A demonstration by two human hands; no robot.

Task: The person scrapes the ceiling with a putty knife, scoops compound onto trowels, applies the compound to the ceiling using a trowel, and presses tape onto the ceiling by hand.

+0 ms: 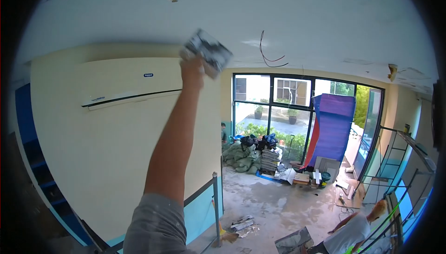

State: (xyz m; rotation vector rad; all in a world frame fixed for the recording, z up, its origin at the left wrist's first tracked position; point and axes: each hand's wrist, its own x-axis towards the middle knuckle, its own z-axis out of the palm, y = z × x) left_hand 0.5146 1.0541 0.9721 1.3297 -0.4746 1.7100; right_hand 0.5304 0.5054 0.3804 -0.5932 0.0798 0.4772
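My left hand [193, 70] is raised close to the ceiling at the end of an outstretched arm in a grey sleeve. Its fingers are closed on a wide flat trowel [211, 52], whose blade carries grey smears and is blurred. At the bottom edge, right of centre, a flat plate [294, 241] with greyish material on it is partly in view; what holds it cannot be made out. I do not see my right hand.
Behind my arm is a cream wall with an air conditioner [134, 84]. Wires [263, 54] hang from the ceiling. A metal post [216, 207] stands below. Lower right are a person in a light shirt [348, 233] and scaffolding [392, 156]. Sacks [241, 157] lie by the windows.
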